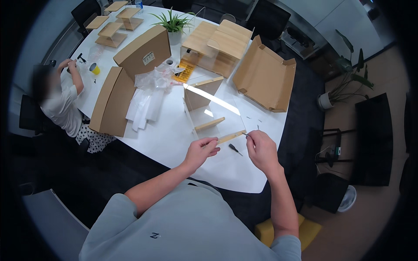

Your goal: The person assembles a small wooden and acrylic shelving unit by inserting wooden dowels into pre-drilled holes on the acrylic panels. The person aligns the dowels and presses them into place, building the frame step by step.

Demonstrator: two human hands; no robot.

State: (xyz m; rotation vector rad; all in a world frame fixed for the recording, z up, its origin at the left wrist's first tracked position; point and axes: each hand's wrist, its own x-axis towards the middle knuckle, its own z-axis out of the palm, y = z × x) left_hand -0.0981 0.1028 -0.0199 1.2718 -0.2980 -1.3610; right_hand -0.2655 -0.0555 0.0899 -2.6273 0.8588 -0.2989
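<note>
A clear acrylic panel [217,114] stands over several pale wooden boards on the white table in front of me. My left hand [201,153] has its fingers closed around the near left end of a wooden board [231,136] at the panel's lower edge. At the board's right end, my right hand [262,151] pinches a small thin metal piece [245,134], too small to name surely. Between the hands lies a screwdriver [235,149] with a dark handle. A few small screws [260,120] are scattered on the table, right of the panel.
Open cardboard boxes [265,78] [114,101] flank the work, with crumpled plastic wrap [152,82] on the left. Finished-looking wood and acrylic shelves [217,43] and a potted plant [174,26] stand behind. A person [65,98] sits at the table's left side, hands together near a yellow cup [95,68].
</note>
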